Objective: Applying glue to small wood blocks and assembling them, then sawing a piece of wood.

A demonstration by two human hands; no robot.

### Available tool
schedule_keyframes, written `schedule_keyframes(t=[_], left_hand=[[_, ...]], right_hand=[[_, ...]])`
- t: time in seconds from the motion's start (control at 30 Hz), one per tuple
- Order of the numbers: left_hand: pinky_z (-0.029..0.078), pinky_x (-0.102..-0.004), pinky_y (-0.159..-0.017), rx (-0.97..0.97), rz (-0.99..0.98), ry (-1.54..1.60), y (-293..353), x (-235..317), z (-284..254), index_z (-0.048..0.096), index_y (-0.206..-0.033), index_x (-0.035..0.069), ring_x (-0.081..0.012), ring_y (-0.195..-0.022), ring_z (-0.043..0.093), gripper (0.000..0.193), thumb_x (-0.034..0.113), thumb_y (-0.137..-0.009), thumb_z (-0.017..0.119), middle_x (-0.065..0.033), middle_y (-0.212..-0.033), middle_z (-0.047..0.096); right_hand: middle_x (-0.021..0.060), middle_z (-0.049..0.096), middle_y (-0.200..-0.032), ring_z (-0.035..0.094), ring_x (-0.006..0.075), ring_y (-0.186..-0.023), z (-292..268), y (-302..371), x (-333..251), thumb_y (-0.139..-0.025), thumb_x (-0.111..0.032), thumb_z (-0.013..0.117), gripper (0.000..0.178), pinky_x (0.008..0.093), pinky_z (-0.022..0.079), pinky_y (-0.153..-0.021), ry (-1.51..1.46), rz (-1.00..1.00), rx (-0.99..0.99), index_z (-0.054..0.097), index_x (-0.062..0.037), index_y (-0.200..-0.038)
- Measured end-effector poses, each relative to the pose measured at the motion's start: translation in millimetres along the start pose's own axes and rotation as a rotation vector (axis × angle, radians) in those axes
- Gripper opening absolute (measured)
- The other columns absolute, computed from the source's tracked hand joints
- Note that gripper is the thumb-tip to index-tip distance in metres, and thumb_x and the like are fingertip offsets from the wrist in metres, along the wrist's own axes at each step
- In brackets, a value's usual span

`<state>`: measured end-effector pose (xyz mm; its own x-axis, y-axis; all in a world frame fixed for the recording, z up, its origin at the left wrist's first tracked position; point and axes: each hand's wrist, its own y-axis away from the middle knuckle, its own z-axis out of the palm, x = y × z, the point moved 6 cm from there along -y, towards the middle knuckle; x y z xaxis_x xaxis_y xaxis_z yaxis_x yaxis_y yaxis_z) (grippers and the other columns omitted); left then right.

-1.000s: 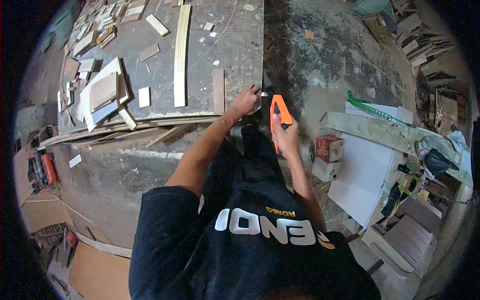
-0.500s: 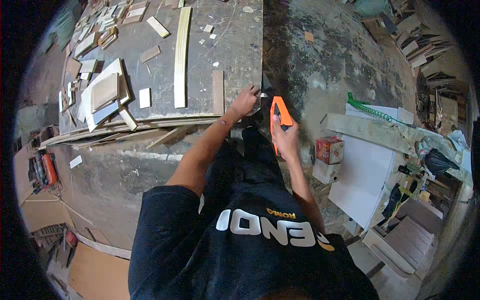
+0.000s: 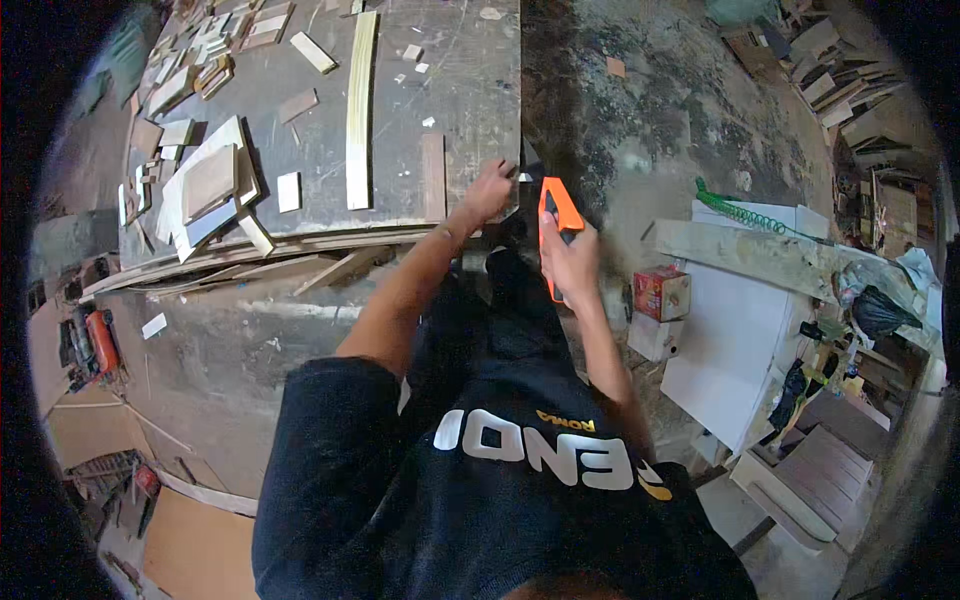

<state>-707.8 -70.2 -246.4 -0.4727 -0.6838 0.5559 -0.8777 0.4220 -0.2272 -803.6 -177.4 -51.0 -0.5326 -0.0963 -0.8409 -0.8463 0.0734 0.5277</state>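
A person seen from above works at the near right corner of a dark, scuffed work table (image 3: 450,70). Compared with half a second ago, the orange-handled hand saw (image 3: 562,208) sits slightly farther from the body, and the right hand (image 3: 571,258) has gone forward with it. The left hand (image 3: 490,192) stays at the same table corner, and the wood scraps (image 3: 208,188) on the table lie as they did.

The saw is just beyond the table's right edge. Its long axis runs roughly along that edge, away from the person, with the far end leaning a little left. The dark blade (image 3: 531,152) points forward, away from the body; the handle's butt is toward the body.

The right hand is wrapped around the handle, its fingers closed. The left hand's fingers are bent, their tips close to the blade beside a small pale patch; I cannot tell whether they pinch anything. A brown strip (image 3: 433,178) lies just left of this hand, with a longer pale plank (image 3: 360,130) farther left, both pointing away from the person.
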Motion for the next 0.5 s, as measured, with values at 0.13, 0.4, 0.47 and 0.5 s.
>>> schedule_keyframes(t=[0.13,0.4,0.47,0.5], left_hand=[[0.046,-0.0406,-0.099,-0.013,0.012,0.020,5,-3,-4,0.068,-0.097,-0.002,-0.0355,-0.112,0.053,0.023,0.004,-0.076,0.059,-0.0152,-0.116,0.056],[0.049,-0.0425,-0.089,0.078,0.096,0.078,0,8,-24,0.067,-0.088,-0.001,-0.0355,-0.104,0.056,0.017,0.012,-0.085,0.056,-0.0164,-0.105,0.059],[0.049,-0.0426,-0.087,0.091,0.076,0.076,-1,12,-30,0.065,-0.089,-0.001,-0.0366,-0.101,0.056,0.016,0.011,-0.084,0.056,-0.0179,-0.103,0.059],[0.049,-0.0423,-0.086,0.091,0.076,0.070,-2,13,-30,0.064,-0.089,-0.001,-0.0370,-0.100,0.056,0.015,0.010,-0.083,0.057,-0.0180,-0.101,0.059]], right_hand=[[-0.0027,0.049,-0.055,0.044,0.0073,-0.040,-2,-3,-3,-0.095,-0.030,0.065,0.028,0.0264,0.033,-0.036,0.061,-0.035,0.020,0.055,-0.0064,-0.086],[-0.0045,0.046,-0.059,0.041,0.0047,-0.042,-6,6,-17,-0.095,-0.025,0.066,0.025,0.0229,0.033,-0.038,-0.104,-0.017,-0.038,0.050,-0.0090,-0.085],[-0.0040,0.047,-0.062,0.039,0.0041,-0.042,-5,6,-17,-0.094,-0.025,0.067,0.025,0.0221,0.033,-0.039,-0.137,-0.041,-0.072,0.050,-0.0085,-0.086],[-0.0040,0.047,-0.061,0.039,0.0041,-0.042,-5,6,-19,-0.093,-0.024,0.069,0.026,0.0220,0.033,-0.040,-0.104,-0.085,-0.068,0.049,-0.0082,-0.086]])
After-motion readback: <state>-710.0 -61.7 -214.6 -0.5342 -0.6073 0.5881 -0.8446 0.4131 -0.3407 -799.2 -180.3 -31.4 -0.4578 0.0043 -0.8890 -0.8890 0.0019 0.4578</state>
